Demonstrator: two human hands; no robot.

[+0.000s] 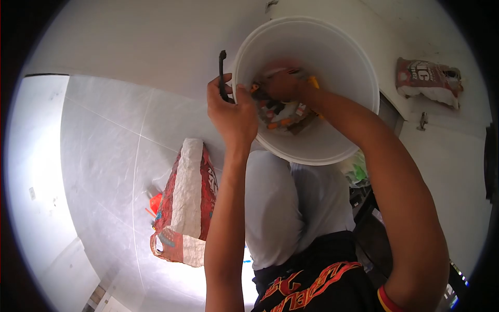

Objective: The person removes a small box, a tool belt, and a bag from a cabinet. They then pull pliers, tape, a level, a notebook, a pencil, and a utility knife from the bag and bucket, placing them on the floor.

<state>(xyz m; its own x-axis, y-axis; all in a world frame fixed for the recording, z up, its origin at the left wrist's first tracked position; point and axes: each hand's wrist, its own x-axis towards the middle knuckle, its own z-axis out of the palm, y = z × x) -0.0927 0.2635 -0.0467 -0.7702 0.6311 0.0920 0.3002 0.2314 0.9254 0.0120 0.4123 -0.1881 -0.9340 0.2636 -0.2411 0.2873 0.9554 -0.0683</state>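
Note:
A large white bucket [364,78] stands tilted at the person's knees, its open mouth facing up. My left hand [232,112] is at the left part of its rim, thumb on the rim and fingers outside, with a thin black object [222,70] sticking up between the fingers. My right hand [285,86] reaches deep inside the bucket among mixed items; its fingers are blurred and partly hidden. Orange and dark pieces [279,124] lie on the bucket's bottom, below my right hand.
A red and white woven bag [189,192] rests on the grey tiled floor [104,156] at the left. A brown and white packet [429,83] lies at the upper right. Green plastic [358,170] shows beside the right knee.

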